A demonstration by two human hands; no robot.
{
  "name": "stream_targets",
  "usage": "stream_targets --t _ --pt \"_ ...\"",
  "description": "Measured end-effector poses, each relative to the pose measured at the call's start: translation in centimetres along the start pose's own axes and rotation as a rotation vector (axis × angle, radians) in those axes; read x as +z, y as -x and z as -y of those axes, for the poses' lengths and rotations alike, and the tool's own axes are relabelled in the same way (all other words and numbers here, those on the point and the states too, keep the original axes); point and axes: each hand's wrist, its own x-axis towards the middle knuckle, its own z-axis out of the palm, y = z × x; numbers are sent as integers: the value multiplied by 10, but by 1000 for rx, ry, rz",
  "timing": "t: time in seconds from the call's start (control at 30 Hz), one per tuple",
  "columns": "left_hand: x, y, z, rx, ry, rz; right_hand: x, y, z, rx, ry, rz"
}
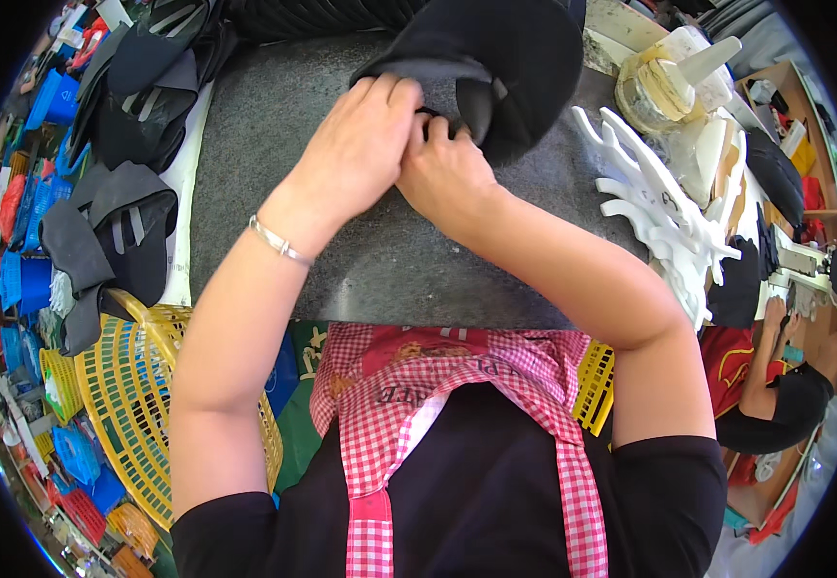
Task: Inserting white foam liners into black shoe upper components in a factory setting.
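Both my hands are at the near edge of a black curved fabric piece (524, 77), which looks like a shoe upper. My left hand (360, 140) has its fingers curled over the lower left edge of the piece. Right beside it, touching it, my right hand (449, 173) is closed on the same edge, fingers bent. The fingertips of both hands are partly hidden by the black piece. Beneath lies a dark grey speckled work board (389, 270).
Black and grey shoe-upper-like pieces (134, 231) are heaped at the left. White branching cut-outs (664, 193) lie at the right, near a glue-stained pot (654, 91) with a white handle. A yellow basket (124, 405) stands lower left. Another person (775, 405) works at far right.
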Motion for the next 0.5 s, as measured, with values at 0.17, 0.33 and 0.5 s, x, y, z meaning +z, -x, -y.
stream_targets --t 0.17,0.33,0.5 --pt "-3 31 -8 -90 -321 428 -18 7 -65 33 -827 276" --pt "6 27 -27 207 -466 294 6 23 -66 -63 -707 -39" --pt "-20 5 -23 -352 196 520 12 14 -49 -37 -703 -170"
